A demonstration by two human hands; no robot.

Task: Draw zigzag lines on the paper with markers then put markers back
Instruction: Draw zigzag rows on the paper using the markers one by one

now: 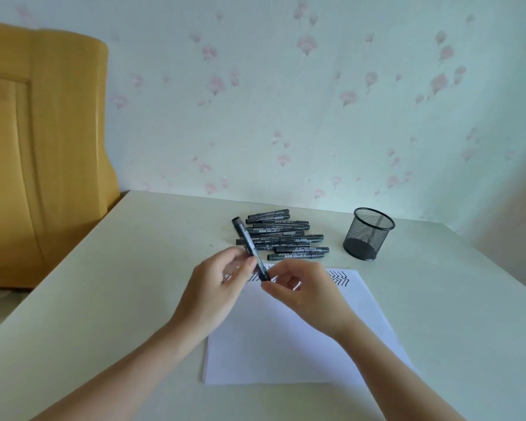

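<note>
A black marker is held tilted above the far edge of the white paper. My left hand grips its middle with thumb and fingers. My right hand pinches its lower end; whether that end is capped is hidden. Black zigzag lines run along the paper's far edge, partly covered by my hands. A pile of several black markers lies on the table beyond the paper.
A black mesh pen cup stands upright to the right of the marker pile and holds nothing I can see. The cream table meets a flowered wall at the back. A yellow wooden panel stands at the left.
</note>
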